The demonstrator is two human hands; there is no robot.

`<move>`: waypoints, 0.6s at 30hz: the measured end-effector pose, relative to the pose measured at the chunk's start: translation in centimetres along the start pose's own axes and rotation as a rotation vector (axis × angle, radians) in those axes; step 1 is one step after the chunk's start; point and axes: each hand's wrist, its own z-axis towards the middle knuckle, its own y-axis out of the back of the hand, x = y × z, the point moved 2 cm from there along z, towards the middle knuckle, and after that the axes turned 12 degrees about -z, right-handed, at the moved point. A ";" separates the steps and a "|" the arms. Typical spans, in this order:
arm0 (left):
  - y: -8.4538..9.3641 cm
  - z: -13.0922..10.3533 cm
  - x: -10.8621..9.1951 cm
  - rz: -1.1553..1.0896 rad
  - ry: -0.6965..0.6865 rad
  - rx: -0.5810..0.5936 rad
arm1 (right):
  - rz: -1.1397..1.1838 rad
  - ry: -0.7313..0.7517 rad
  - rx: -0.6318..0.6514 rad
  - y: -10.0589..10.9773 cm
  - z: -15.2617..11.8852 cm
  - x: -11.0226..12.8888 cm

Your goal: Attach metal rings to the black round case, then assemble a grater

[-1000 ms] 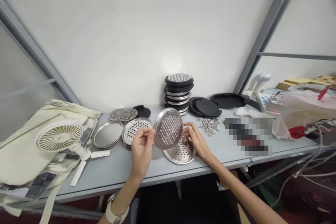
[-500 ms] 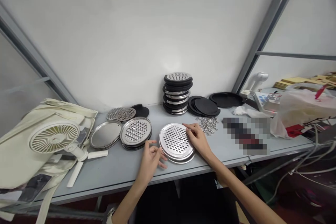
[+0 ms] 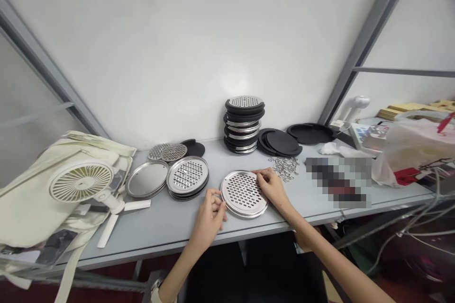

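Observation:
A round metal grater plate with slots (image 3: 244, 193) lies on a metal rim at the front of the grey table. My left hand (image 3: 210, 215) is at its left edge, fingers curled with thumb and fingertips on the rim. On the right edge rests my right hand (image 3: 272, 187), its thumb and fingers closed on the rim. To the left stand a stack of slotted plates (image 3: 188, 175) and a stack of plain metal discs (image 3: 147, 179). Behind the right hand lies a pile of small metal rings (image 3: 285, 167).
At the wall stands a tall stack of black and metal discs (image 3: 243, 123). Black round trays (image 3: 309, 133) lie right of it. A white fan (image 3: 85, 182) and cream bag (image 3: 31, 199) are at left, a plastic bag (image 3: 408, 144) at right.
The plate and the metal rim under it now line up more closely. My left hand's fingers have drawn in against the left edge. The whole view has shifted slightly.

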 end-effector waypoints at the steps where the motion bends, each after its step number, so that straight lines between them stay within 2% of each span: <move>1: 0.0 0.0 0.0 0.004 0.000 0.001 | -0.006 0.003 -0.004 0.0 0.0 0.0; 18: -0.2 -0.2 -1.1 -0.029 0.033 -0.048 | -0.106 0.142 -0.011 -0.6 0.2 0.2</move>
